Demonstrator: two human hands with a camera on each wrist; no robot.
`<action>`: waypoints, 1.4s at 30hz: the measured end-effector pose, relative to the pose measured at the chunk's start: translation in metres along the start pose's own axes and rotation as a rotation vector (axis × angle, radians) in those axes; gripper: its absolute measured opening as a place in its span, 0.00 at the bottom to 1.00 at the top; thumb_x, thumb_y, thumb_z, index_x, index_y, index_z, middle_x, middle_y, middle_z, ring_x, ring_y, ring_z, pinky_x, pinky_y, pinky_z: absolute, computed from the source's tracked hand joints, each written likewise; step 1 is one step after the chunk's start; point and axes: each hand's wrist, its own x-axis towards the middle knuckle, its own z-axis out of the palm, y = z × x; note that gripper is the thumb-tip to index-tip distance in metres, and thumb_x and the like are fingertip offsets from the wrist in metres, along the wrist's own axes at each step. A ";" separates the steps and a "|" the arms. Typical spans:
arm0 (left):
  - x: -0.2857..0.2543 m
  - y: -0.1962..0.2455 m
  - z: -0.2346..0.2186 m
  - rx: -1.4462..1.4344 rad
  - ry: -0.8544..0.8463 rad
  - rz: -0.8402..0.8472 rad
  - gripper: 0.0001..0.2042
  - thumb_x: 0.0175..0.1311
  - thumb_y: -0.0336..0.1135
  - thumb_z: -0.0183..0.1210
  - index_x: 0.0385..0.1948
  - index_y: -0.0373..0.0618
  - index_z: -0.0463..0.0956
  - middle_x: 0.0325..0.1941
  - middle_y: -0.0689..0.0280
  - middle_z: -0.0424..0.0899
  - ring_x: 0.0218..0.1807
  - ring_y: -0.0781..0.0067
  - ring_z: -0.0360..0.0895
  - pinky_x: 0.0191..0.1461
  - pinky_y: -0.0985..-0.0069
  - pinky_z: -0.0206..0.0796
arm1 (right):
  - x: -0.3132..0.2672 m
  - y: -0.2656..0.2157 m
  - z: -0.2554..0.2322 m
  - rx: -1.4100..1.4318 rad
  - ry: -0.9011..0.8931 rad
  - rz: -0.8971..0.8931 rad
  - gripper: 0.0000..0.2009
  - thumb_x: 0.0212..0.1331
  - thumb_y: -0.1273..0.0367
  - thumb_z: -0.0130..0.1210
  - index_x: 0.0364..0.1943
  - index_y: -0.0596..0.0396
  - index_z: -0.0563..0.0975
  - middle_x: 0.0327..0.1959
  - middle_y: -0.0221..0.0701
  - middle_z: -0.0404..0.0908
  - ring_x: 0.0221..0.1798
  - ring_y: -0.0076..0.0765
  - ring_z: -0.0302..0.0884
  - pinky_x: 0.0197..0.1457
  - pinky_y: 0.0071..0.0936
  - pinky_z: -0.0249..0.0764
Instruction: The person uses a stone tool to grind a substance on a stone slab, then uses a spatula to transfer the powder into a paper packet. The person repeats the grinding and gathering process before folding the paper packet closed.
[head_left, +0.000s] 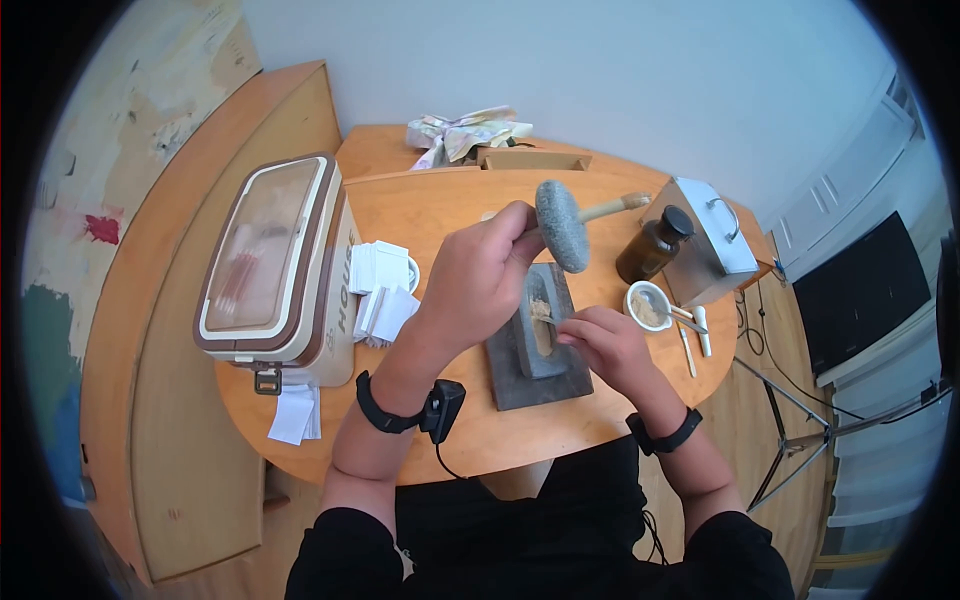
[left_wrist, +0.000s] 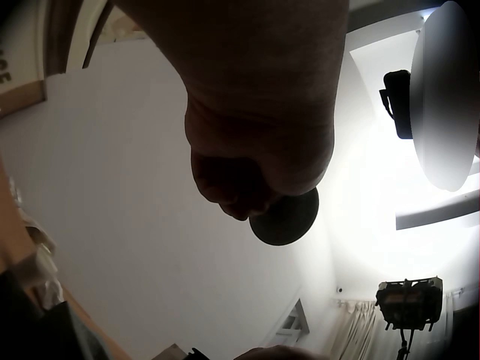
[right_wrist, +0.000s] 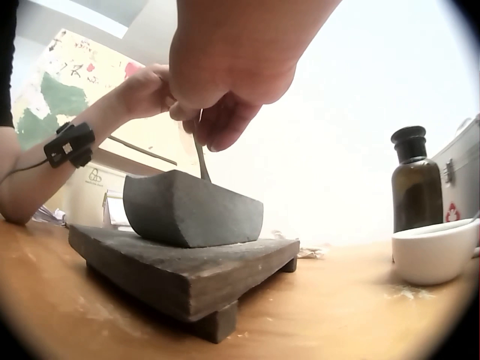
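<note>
My left hand grips the handle of a round grey stone wheel and holds it raised above a grey stone trough. In the left wrist view the hand is dark, with the disc showing beyond its fingers. My right hand pinches a thin tool whose lower end reaches into the trough, where pale brown powder lies. The trough stands on a dark footed board.
To the right are a white bowl of powder, a brown bottle, a metal case and white utensils. On the left, paper pieces lie beside a cream and brown box. Crumpled cloth is at the back.
</note>
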 end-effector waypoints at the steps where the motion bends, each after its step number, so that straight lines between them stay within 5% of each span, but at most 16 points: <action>1: 0.000 0.001 0.000 -0.015 0.008 0.004 0.03 0.68 0.23 0.55 0.39 0.36 0.73 0.30 0.49 0.82 0.35 0.42 0.80 0.36 0.57 0.69 | 0.000 -0.005 -0.005 -0.003 0.024 0.009 0.06 0.56 0.73 0.68 0.35 0.56 0.82 0.29 0.34 0.81 0.31 0.43 0.81 0.33 0.37 0.76; 8: 0.000 0.000 -0.001 -0.008 -0.007 -0.007 0.03 0.68 0.24 0.55 0.39 0.36 0.73 0.29 0.49 0.81 0.34 0.42 0.79 0.35 0.57 0.67 | -0.012 -0.019 -0.020 0.047 -0.080 0.050 0.06 0.56 0.73 0.68 0.35 0.56 0.82 0.30 0.34 0.82 0.32 0.42 0.82 0.33 0.36 0.77; 26: 0.000 0.004 0.001 -0.004 -0.001 -0.008 0.03 0.68 0.24 0.55 0.39 0.36 0.74 0.30 0.49 0.83 0.35 0.42 0.81 0.36 0.58 0.69 | -0.018 -0.006 -0.005 0.011 0.054 0.081 0.06 0.57 0.73 0.69 0.36 0.56 0.84 0.29 0.36 0.83 0.30 0.42 0.82 0.32 0.35 0.76; 42: 0.000 0.002 0.002 0.012 -0.005 -0.007 0.03 0.70 0.25 0.56 0.38 0.36 0.75 0.29 0.50 0.82 0.32 0.43 0.81 0.34 0.59 0.69 | -0.030 -0.019 -0.017 0.063 -0.028 0.085 0.07 0.58 0.72 0.68 0.38 0.55 0.83 0.32 0.34 0.84 0.32 0.42 0.82 0.34 0.36 0.78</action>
